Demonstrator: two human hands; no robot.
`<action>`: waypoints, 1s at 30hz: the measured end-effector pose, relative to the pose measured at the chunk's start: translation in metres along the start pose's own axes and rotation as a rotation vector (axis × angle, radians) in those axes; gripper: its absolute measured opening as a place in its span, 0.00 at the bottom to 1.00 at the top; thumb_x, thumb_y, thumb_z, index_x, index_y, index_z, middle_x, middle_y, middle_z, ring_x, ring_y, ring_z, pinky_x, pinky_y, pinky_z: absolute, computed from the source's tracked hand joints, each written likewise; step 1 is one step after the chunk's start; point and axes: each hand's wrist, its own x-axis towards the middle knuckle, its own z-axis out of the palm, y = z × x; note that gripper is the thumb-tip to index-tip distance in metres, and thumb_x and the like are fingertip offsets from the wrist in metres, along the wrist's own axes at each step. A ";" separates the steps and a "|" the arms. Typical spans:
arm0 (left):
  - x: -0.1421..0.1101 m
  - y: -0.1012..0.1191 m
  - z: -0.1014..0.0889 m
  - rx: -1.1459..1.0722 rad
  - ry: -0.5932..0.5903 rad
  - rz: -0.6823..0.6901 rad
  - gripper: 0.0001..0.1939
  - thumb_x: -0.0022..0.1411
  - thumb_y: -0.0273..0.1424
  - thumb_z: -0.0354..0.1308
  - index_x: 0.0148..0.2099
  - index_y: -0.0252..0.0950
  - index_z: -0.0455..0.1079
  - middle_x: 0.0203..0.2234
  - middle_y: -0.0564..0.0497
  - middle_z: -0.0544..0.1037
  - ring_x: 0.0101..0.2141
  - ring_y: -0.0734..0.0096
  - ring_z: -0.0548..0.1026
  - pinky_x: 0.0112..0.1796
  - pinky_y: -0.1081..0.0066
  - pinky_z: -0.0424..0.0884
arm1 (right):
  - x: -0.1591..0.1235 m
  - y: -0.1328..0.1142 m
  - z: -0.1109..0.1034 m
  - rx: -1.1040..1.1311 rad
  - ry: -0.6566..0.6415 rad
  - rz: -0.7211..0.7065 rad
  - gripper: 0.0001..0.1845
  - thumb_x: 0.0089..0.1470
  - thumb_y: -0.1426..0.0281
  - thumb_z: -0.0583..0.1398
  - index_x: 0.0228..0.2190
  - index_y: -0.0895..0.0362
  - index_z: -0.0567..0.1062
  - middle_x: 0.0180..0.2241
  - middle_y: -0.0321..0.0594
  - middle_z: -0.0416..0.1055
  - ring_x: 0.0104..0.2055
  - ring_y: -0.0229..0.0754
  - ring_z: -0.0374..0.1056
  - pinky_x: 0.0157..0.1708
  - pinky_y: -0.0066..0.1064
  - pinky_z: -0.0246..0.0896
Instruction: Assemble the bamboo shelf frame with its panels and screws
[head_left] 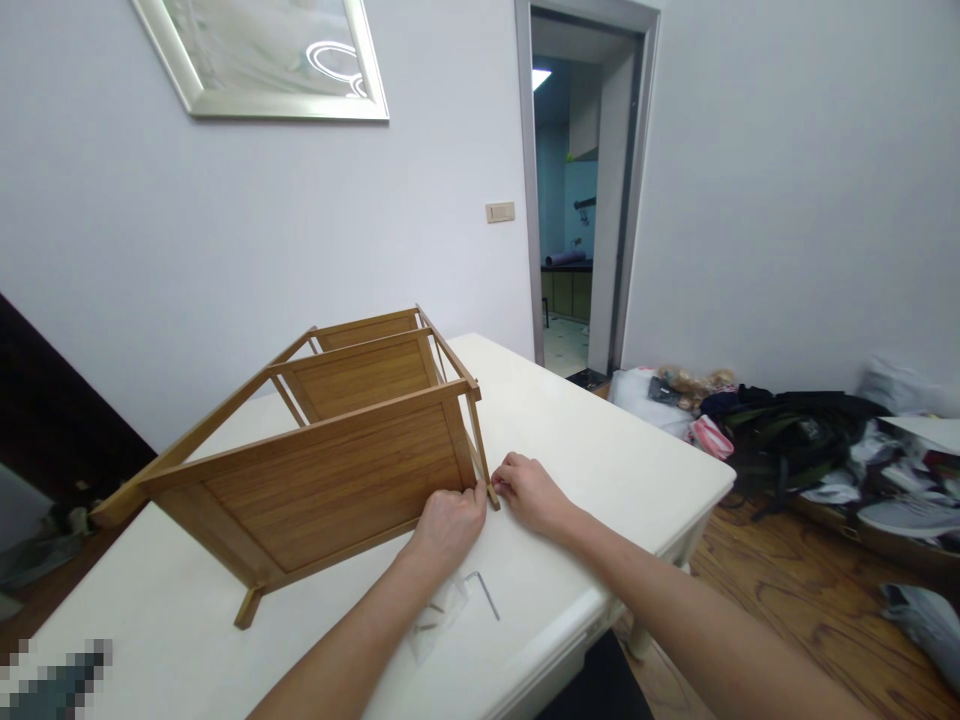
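Observation:
A brown wooden shelf unit [341, 485] with several panels lies on its side on the white table [600, 455]. My left hand [451, 522] is closed at the near panel's lower right corner, fingers against the frame beside the leg end. From the other side, my right hand [531, 492] pinches close to the same leg end; what its fingertips hold, if anything, is hidden. Just in front of my hands lies an L-shaped hex key [485, 594]. Beside it, partly behind my left forearm, is a clear plastic bag [439, 618] with a few small brass-coloured pieces.
A framed picture or mirror [289, 110] hangs on the wall. The doorway [581, 210] opens at the back, with a light switch [500, 212] left of it. Clothes, bags [802, 435] and shoes [911, 515] are piled on the right, above the wooden floor [742, 570].

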 end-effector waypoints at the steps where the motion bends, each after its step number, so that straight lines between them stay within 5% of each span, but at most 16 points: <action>1: 0.000 0.000 0.000 -0.001 0.000 -0.001 0.17 0.64 0.18 0.45 0.53 0.27 0.65 0.29 0.44 0.78 0.28 0.66 0.79 0.28 0.73 0.70 | 0.000 0.000 0.000 0.002 0.003 0.001 0.10 0.56 0.77 0.57 0.33 0.56 0.78 0.34 0.39 0.68 0.36 0.38 0.65 0.37 0.28 0.54; 30: -0.001 -0.001 -0.001 -0.003 0.011 0.016 0.19 0.63 0.18 0.47 0.56 0.26 0.63 0.30 0.44 0.78 0.28 0.67 0.79 0.27 0.73 0.70 | -0.002 -0.002 -0.001 0.020 0.034 0.029 0.10 0.53 0.78 0.58 0.34 0.56 0.77 0.36 0.40 0.69 0.36 0.38 0.65 0.38 0.28 0.56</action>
